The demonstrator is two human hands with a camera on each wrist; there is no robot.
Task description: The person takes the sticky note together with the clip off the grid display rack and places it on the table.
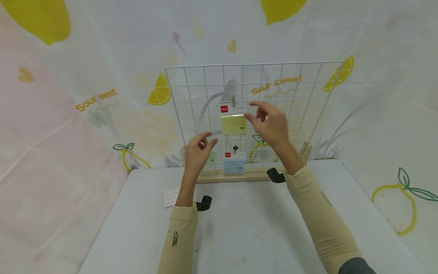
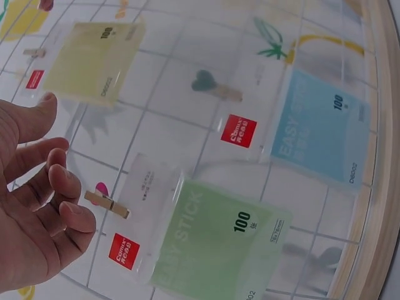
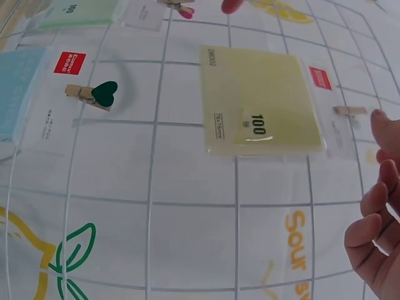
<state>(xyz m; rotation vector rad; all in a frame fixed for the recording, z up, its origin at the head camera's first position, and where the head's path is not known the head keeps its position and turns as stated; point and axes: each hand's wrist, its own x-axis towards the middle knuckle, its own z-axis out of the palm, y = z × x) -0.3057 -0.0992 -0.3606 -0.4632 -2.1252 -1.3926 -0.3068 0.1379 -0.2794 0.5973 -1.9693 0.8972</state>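
**Two empty hands at a wire grid hung with three packs of sticky notes**

Right hand [image 1: 272, 123]: fingers loosely curled, thumb and forefinger apart, nothing held. Fingertips sit just beside the right edge of the yellow note pack [image 1: 234, 125], close to its clear header; whether they touch it cannot be told. In the right wrist view the fingers [image 3: 375, 228] are clear of the pack [image 3: 261, 109].

Left hand [image 1: 198, 150]: fingers relaxed and partly bent, thumb raised, nothing held. It sits lower and to the left, in front of the green note pack [image 2: 215, 240], near it but apart in the left wrist view, where the fingers [image 2: 65, 187] lie just left of a small wooden peg [image 2: 107, 203].

Yellow note pack: hangs at the middle of the wire grid [image 1: 191, 95], pinned at its top by a plain wooden peg [image 1: 234, 101]; red label at the upper left, "100" printed on the lower right.

Blue note pack [image 1: 234, 164]: bottom row, below the yellow one, held by a peg with a dark green heart [image 1: 235, 148].

Green note pack: bottom row, just left of the blue one, largely hidden behind the left hand in the head view.

Wire grid: white, upright, set in a wooden base [image 1: 239, 176] at the back of a grey table [image 1: 239, 228].

Table: a white printed card [image 1: 170, 197] lies near the left forearm.

Backdrop: cloth with lemon prints [image 1: 159, 90].
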